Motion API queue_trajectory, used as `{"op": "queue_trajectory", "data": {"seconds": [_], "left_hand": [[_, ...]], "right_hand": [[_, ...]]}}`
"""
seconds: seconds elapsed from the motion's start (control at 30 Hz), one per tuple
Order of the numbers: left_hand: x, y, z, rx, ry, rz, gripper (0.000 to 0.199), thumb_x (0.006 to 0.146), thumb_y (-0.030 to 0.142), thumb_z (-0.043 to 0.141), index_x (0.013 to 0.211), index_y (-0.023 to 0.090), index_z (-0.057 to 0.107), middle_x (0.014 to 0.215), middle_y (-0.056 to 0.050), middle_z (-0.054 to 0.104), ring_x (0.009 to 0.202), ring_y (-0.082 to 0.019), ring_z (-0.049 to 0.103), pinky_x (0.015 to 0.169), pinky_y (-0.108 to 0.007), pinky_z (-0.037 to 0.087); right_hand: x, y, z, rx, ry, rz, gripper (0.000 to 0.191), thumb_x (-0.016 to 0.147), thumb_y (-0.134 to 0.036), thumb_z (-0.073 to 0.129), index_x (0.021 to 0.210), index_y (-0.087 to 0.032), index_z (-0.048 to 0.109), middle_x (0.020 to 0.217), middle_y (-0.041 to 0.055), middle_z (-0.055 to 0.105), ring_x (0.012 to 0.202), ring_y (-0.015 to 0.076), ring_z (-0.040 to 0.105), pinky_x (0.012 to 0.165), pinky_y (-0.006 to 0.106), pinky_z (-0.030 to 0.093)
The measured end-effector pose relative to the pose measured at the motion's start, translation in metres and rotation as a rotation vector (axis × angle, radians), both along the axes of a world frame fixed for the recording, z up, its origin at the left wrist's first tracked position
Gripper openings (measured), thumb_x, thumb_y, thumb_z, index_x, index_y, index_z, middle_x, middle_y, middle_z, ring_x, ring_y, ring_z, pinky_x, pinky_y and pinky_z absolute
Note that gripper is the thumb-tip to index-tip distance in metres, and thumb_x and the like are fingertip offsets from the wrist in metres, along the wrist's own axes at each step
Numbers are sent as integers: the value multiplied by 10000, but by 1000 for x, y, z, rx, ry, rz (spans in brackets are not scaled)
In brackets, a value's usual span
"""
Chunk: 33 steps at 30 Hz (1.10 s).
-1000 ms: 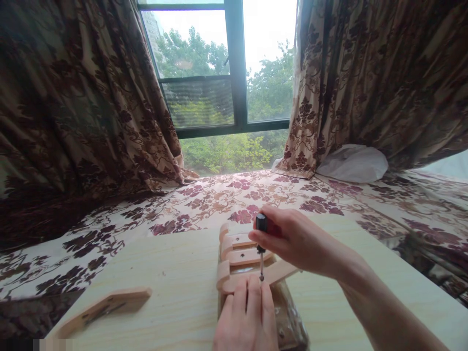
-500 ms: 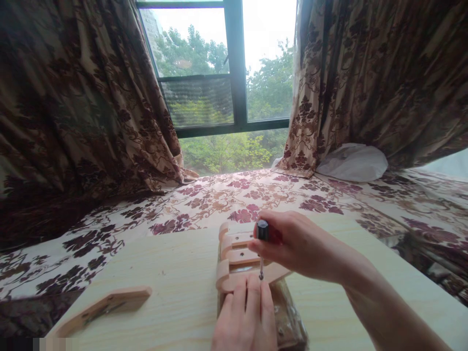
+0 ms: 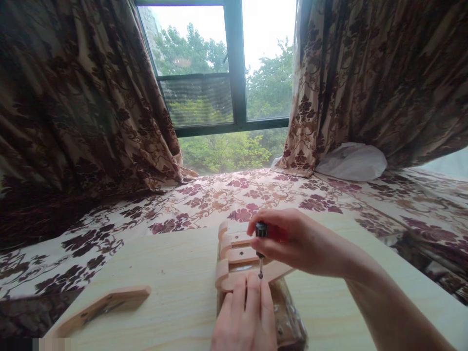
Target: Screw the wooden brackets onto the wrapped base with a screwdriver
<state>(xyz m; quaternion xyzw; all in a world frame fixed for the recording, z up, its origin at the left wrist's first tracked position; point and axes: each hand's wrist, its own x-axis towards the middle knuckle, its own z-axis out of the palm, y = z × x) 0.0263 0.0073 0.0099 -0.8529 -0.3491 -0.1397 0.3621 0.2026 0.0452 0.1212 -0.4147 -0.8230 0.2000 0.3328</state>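
A screwdriver [image 3: 261, 233] with a dark handle stands upright in my right hand [image 3: 288, 236], its handle between thumb and fingers. Its tip meets a screw at the nearest of several pale wooden pieces [image 3: 233, 281]. My left hand [image 3: 245, 317] lies on that piece with its fingers stretched forward and close together, pressing it from the near side. Under the wooden pieces is a brown block wrapped in clear plastic [image 3: 288, 317]. Screws show in the pieces farther back.
A pale wooden board [image 3: 175, 273] carries the work, with another angled wooden piece [image 3: 109, 304] at its left. Behind are floral cloth [image 3: 212, 200], a white plastic bag [image 3: 353, 162], patterned curtains [image 3: 307, 112] and a window.
My right hand's fingers have shifted slightly around the screwdriver handle, with the index finger moved a little left. My left hand stays on the wooden piece.
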Motion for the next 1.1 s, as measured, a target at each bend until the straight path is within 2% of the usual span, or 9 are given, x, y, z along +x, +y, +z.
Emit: {"op": "queue_trajectory", "data": {"seconds": [0.07,0.17,0.37,0.43,0.57,0.67,0.77,0.93,1.1], "left_hand": [[0,-1,1,-9,11,2,456,770,-14,393,1178,136,532,1149,-70,661,1056,-235,617,804,-292,528],[1,-2,3,-38,14,17,461,769,-18,395,1182,137,529,1155,-70,660,1062,-234,614,808,-293,528],[0,0,0,-31,25,10,488,745,-28,392,1186,134,523,1150,-74,662,1040,-234,626,794,-288,536],[-1,1,-3,-16,30,-11,485,746,-23,393,1192,123,519,1141,-84,664,1024,-241,633,786,-293,541],[-2,2,-4,-8,33,-13,482,750,-18,402,1199,118,517,1135,-93,663,1026,-249,631,793,-304,541],[-1,1,-2,-8,25,-8,480,751,-17,401,1195,121,521,1131,-92,663,1030,-246,627,799,-306,537],[0,0,0,-26,13,-4,467,758,-8,404,1187,129,528,1139,-83,661,1037,-239,622,800,-294,533],[1,-2,-2,-47,-17,35,477,756,-2,409,1195,148,523,1155,-68,655,1073,-229,600,839,-295,514],[-1,1,-6,-43,-41,-19,463,769,15,407,1205,131,509,1145,-84,655,1036,-238,616,797,-292,524]], "right_hand": [[0,-2,3,-21,29,57,123,867,-268,534,817,-172,593,657,-31,503,584,83,403,520,208,308],[0,-1,3,-19,51,73,208,879,-301,526,724,-162,542,624,-34,464,575,83,386,513,210,306],[2,7,-2,26,13,-59,289,856,-369,557,666,-182,445,578,-52,428,533,75,358,473,211,262],[3,5,-2,22,5,-49,253,850,-359,564,693,-182,475,591,-49,450,541,76,375,480,209,271],[4,-1,2,-21,25,61,91,863,-252,531,818,-180,563,637,-44,468,573,78,390,511,206,300],[2,0,3,-36,46,85,186,875,-274,521,722,-168,512,612,-46,413,564,77,348,499,210,291],[0,5,0,-31,61,35,246,869,-301,534,674,-172,458,604,-48,396,561,78,334,492,215,282],[1,10,-6,-20,64,-55,249,853,-322,556,678,-177,455,598,-54,384,554,77,325,477,215,260],[2,6,-3,-13,48,20,168,864,-285,539,741,-180,497,624,-50,428,568,78,361,503,210,291]]}}
